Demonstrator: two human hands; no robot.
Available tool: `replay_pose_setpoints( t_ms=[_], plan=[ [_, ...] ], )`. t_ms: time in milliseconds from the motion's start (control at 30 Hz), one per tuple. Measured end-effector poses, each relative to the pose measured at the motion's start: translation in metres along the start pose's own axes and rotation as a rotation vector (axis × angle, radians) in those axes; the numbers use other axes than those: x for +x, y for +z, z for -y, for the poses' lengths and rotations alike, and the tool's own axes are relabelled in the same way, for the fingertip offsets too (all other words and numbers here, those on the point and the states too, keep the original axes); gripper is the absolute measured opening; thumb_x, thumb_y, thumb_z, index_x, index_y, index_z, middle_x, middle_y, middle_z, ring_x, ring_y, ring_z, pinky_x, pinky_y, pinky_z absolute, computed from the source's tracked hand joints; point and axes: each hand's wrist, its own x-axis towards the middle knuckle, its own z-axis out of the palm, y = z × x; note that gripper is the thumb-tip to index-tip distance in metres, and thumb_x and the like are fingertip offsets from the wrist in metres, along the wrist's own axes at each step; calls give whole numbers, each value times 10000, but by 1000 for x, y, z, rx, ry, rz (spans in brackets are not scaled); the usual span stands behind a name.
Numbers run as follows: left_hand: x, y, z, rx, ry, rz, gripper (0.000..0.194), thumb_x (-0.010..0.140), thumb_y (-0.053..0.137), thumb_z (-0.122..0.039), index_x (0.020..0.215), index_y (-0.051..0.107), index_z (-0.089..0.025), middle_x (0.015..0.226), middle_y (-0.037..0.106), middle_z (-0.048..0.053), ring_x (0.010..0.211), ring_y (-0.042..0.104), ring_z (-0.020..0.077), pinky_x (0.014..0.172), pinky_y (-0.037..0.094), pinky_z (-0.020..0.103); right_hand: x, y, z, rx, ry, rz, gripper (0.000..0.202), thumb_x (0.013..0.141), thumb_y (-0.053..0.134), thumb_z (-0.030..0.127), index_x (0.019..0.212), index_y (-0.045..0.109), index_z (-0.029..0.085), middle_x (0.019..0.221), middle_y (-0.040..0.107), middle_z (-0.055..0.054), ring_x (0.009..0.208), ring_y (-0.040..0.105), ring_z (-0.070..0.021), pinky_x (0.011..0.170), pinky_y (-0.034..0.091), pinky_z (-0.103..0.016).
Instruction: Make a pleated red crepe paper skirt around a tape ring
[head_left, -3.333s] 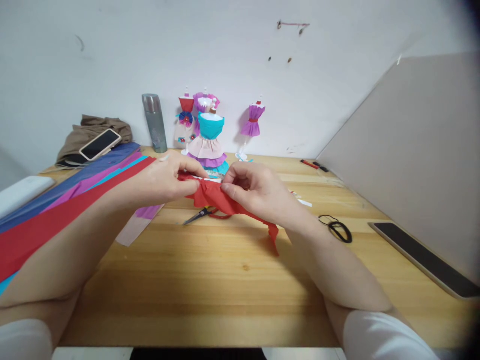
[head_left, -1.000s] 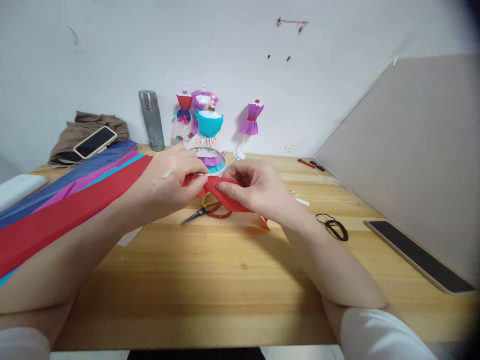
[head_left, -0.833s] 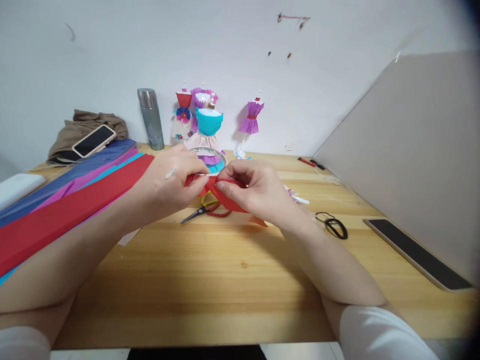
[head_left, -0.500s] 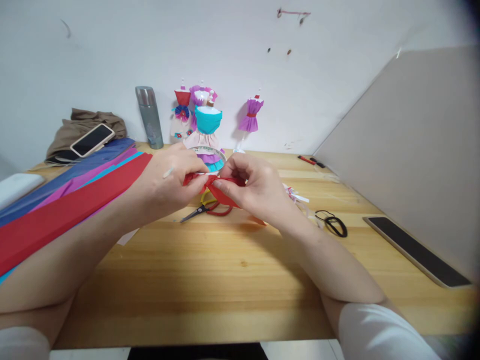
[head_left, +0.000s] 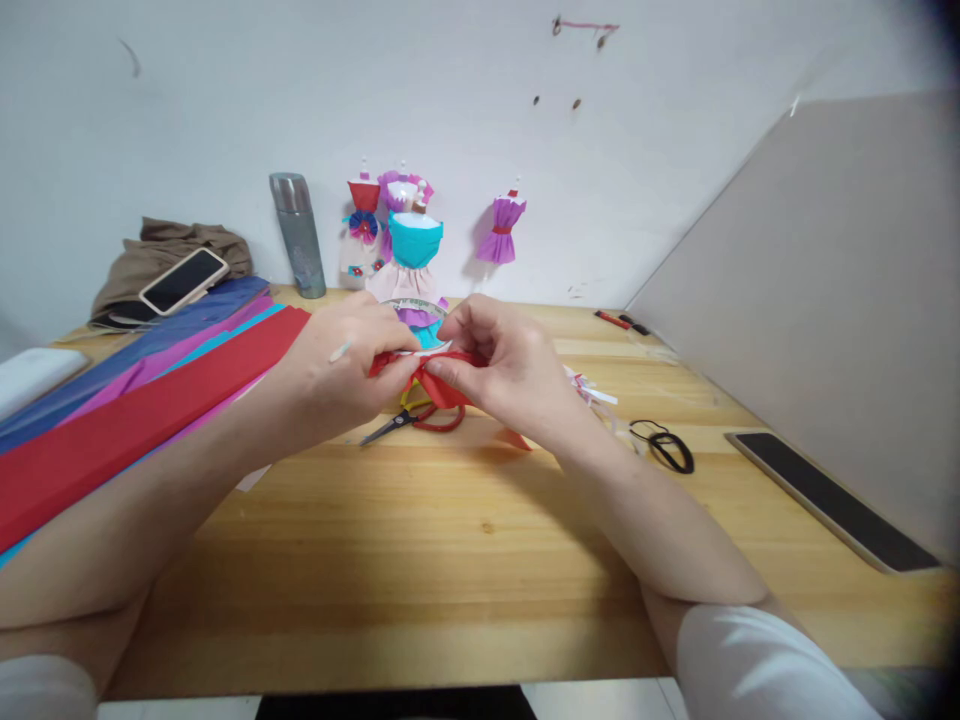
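Both hands pinch one piece of red crepe paper [head_left: 444, 388] above the table, with gathered folds between the thumbs. My left hand [head_left: 349, 355] is closed on its left end. My right hand [head_left: 510, 370] grips the right part between thumb and fingers. Along the paper's upper edge runs a white strip [head_left: 431, 350], partly hidden by the fingers. Beneath the paper lie scissors [head_left: 405, 422] with red and yellow handles, blades pointing left. Just behind the hands is a roll of tape [head_left: 409, 303] with printed lettering. A small orange-red scrap [head_left: 517, 440] rests below my right hand.
Folded coloured paper sheets [head_left: 150, 430] lie at left beside a phone [head_left: 186, 280] and brown cloth [head_left: 195, 240]. A bottle [head_left: 298, 235] and several dressed miniature dress forms [head_left: 416, 240] stand by the wall. Rightward are black hair ties [head_left: 664, 447] and a dark flat device [head_left: 832, 500].
My right hand's fingers have lifted slightly and shifted along the red paper's upper edge. More of the white strip shows between the hands. The left hand keeps its pinch.
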Motion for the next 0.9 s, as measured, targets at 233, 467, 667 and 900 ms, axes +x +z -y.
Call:
replay_pose_setpoints(
  t_ms=[233, 467, 667, 900],
  plan=[
    [1, 0, 3, -193, -35, -39, 254, 877, 518, -281, 713, 699, -212, 722, 712, 41, 746, 582, 181, 698, 436, 321, 4, -1, -8, -60, 19, -56, 251, 774, 715, 354, 947, 691, 174, 670, 600, 4, 643, 540, -146, 584, 391, -266],
    [5, -5, 13, -471, -294, 59, 233, 811, 615, -346, 780, 752, -161, 691, 705, 12, 638, 591, 139, 578, 432, 242, 8, -5, -6, -14, 0, -4, 318, 802, 677, 339, 1081, 670, 187, 598, 539, 42, 574, 497, -129, 564, 367, -266],
    [6, -3, 20, -443, -279, 56, 227, 823, 614, -332, 779, 751, -156, 657, 688, 10, 655, 608, 149, 591, 452, 245, 6, -6, -2, -16, 18, -60, 112, 808, 627, 267, 897, 630, 199, 584, 539, 33, 558, 486, -128, 550, 366, -268],
    [4, 0, 22, -321, -216, 11, 182, 845, 622, -300, 763, 740, -189, 683, 689, -5, 669, 594, 143, 597, 434, 250, 9, -5, -6, -68, 2, -36, 139, 767, 623, 244, 665, 541, 198, 615, 545, 16, 609, 501, -126, 560, 357, -261]
  ],
)
